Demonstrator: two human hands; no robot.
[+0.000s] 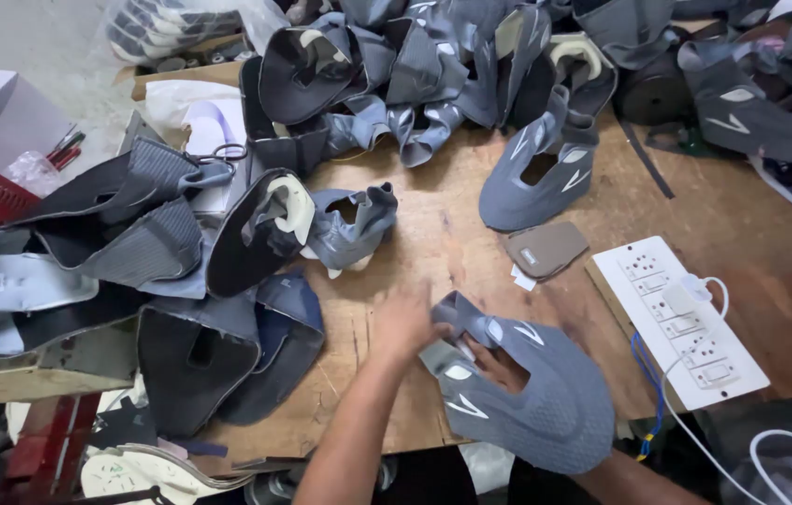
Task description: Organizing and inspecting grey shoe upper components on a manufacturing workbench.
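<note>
Hands were mid-fitting: right hand (499,367) sat inside the grey shoe upper (527,397) at the wooden table's (433,234) near edge, left hand (405,323) clamped its heel end; next move probably needed a firm, even pull.

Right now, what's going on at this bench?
A person is working on a grey shoe upper at the near edge of a wooden table. The left hand grips its heel end, blurred by motion, and the right hand is tucked inside its opening, mostly hidden. More uppers lie around: a pile at the back, another stack on the left. A white power strip sits to the right, a small grey pad just beyond the hands.
</note>
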